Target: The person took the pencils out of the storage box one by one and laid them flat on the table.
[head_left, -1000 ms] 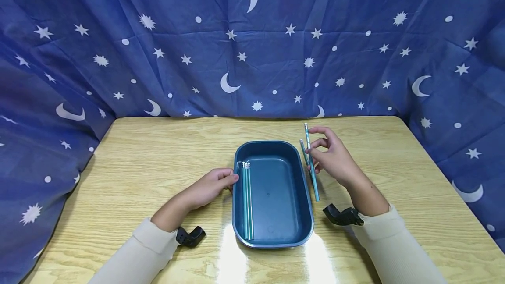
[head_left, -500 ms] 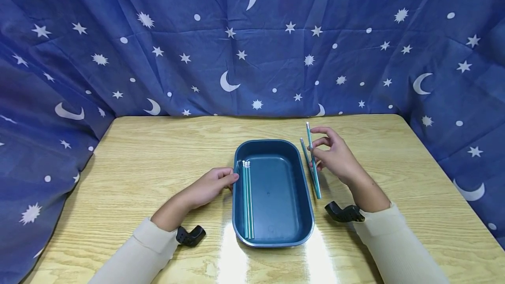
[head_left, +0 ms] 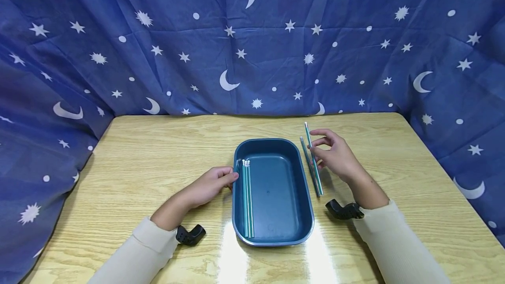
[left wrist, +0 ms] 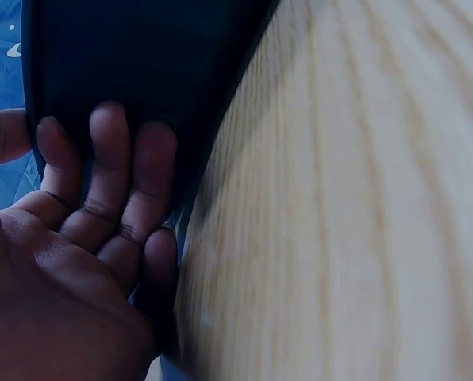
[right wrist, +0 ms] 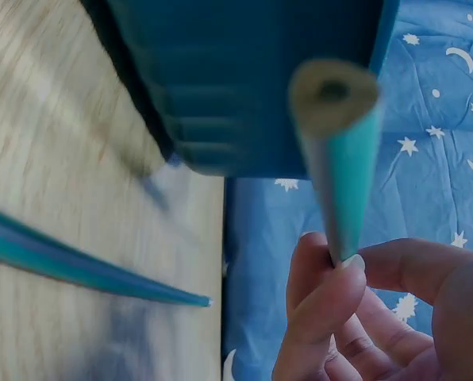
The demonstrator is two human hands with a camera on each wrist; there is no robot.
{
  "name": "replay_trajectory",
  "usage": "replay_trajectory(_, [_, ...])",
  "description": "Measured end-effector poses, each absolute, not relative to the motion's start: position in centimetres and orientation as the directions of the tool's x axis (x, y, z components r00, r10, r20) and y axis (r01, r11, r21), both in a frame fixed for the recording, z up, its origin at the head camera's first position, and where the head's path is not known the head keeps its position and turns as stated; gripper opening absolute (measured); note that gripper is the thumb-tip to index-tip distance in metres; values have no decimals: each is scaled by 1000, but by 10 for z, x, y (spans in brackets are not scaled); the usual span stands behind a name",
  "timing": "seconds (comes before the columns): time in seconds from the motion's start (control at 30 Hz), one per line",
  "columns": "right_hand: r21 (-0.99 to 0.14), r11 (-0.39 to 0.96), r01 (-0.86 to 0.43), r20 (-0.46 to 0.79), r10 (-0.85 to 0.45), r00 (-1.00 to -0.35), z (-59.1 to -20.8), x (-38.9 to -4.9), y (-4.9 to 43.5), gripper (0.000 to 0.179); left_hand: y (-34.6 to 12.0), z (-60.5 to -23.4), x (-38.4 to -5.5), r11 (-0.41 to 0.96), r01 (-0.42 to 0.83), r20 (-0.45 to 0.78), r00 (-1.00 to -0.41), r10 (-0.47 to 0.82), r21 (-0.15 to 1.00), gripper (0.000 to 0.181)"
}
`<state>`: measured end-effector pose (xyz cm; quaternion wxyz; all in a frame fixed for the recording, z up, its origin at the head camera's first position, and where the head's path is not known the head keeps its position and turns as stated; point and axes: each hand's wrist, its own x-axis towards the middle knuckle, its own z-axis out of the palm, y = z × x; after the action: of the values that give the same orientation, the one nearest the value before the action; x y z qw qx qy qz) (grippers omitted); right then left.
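With my right hand (head_left: pixel 335 154) I am pinching a teal unsharpened pencil (head_left: pixel 315 165) between thumb and fingertips, the other fingers bending loosely; exactly which fingertips are bearing on it I cannot tell. The pencil is slanting above the wooden table (head_left: pixel 158 157), just right of the blue plastic tray (head_left: pixel 276 205), its white-tipped end pointing away from me. A second pencil (right wrist: pixel 94 266) is lying near the tray's right wall. With my left hand (head_left: pixel 213 185) I am gripping the tray's left rim, thumb over the edge, fingers curling against the outer wall. Inside, a small row of pencils (head_left: pixel 250 200) is resting along the left wall. Assessment: the held pencil should be handling as light and stiff, smooth enough to roll between fingertips, and liable to snap only under hard bending; mid-shaft is looking the soundest hold, under light pressure.
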<state>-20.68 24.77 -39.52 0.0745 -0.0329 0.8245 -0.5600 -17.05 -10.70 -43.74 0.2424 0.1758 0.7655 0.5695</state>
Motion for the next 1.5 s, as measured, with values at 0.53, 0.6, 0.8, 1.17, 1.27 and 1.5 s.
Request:
replay_trajectory(0.53, [-930,353,100,-150,-118,-982,-405,-212,252,48,-108,-440,-172,295,2,-167,-822,545,955,40])
replay_trajectory(0.6, [-928,359,99,-149,-115,-982,-406,-212,252,48,-108,-440,-172,294,6,-163,-822,546,956,38])
replay_trajectory(0.8, [-917,390,86,-139,-110,-984,-410,-215,255,49,-107,-438,-171,292,-1,-167,-822,544,956,41])
replay_trajectory(1.17, [-912,403,80,-142,-127,-982,-415,-216,260,53,-106,-438,-171,269,-12,-166,-813,558,963,38])
replay_trajectory(1.27, [-907,413,82,-147,-128,-981,-417,-216,260,52,-106,-438,-170,270,-15,-169,-813,557,963,36])
replay_trajectory(1.5, [-901,421,103,-170,-126,-977,-421,-218,260,50,-106,-437,-172,283,-6,-168,-817,552,959,36])
